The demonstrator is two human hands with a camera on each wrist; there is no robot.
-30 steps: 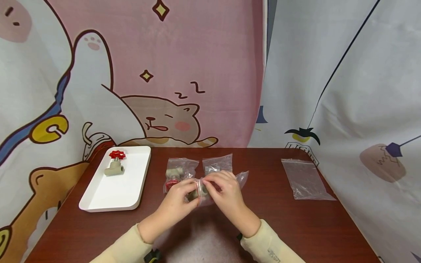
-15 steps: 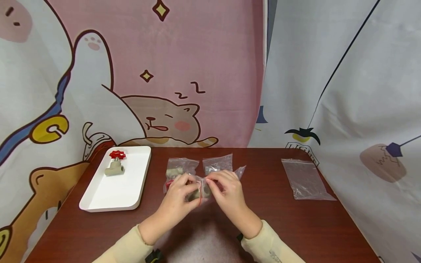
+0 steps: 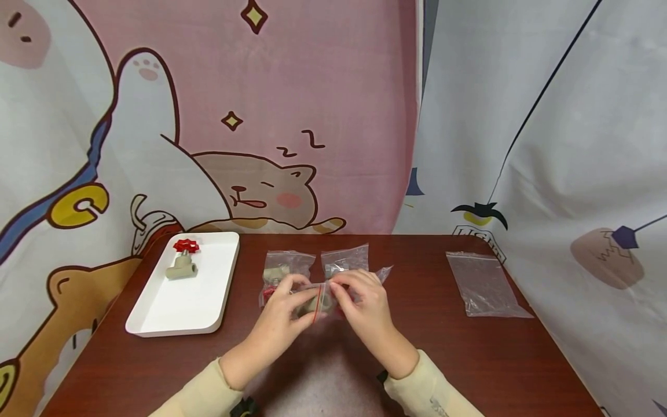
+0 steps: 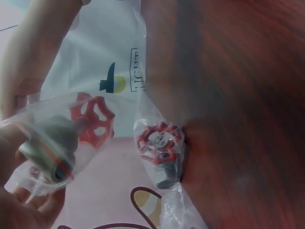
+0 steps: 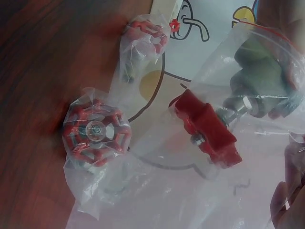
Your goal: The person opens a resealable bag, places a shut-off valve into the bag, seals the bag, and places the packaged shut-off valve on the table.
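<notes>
A clear zip bag with a red seal line (image 3: 316,305) is held up between both hands above the table. Inside it, the wrist views show a grey-green valve body (image 5: 257,71) and its red handwheel (image 5: 207,129). My left hand (image 3: 278,313) grips the bag's left side, thumb and fingers curled round it at the seal end. My right hand (image 3: 365,301) pinches the bag's edge near the seal between thumb and forefinger. Behind the hands lie a bagged valve (image 3: 276,273) and another bag (image 3: 346,259) with its contents partly hidden.
At the left is a white tray (image 3: 177,313) holding an unbagged valve with a red handwheel (image 3: 182,263). A flat, empty zip bag (image 3: 484,285) lies at the right of the brown table (image 3: 469,359). Patterned cloth hangs behind.
Both hands have shifted slightly to the right with the bag, and its red seal line has come into clearer view. The tray and the flat bag have stayed in place.
</notes>
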